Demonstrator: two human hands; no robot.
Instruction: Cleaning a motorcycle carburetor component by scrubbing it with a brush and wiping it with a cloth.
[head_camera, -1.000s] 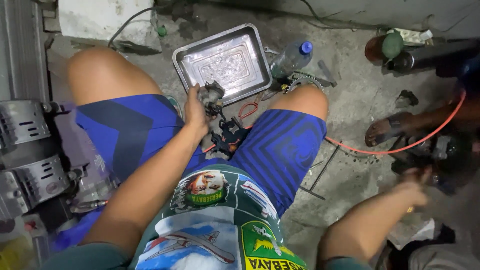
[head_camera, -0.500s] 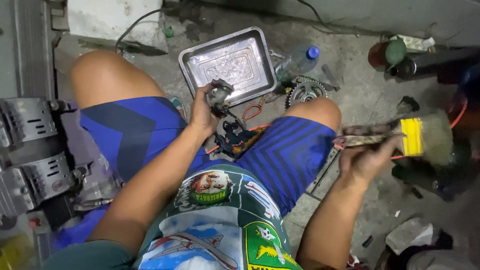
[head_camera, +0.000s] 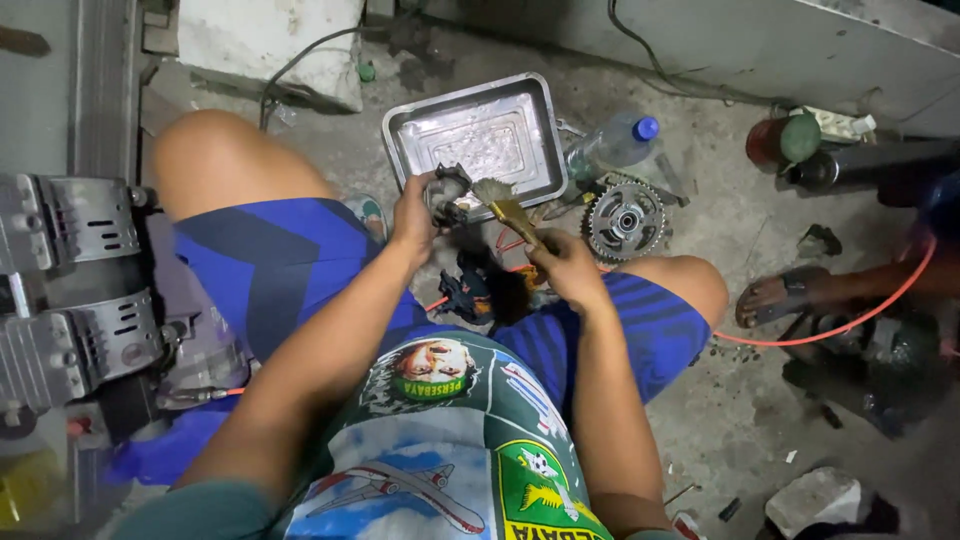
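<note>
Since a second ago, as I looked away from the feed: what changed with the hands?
The right hand reached out to its side, took up a paintbrush and brought it in against the small metal part. The left hand kept holding that part by the metal tray; the sprocket stayed put.

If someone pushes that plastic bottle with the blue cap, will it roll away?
Probably yes. The plastic bottle lies on its side on the floor, and its round body looks apt to roll. It looks clear and mostly empty, so likely light, though the metal tray beside it might stop it.
</note>
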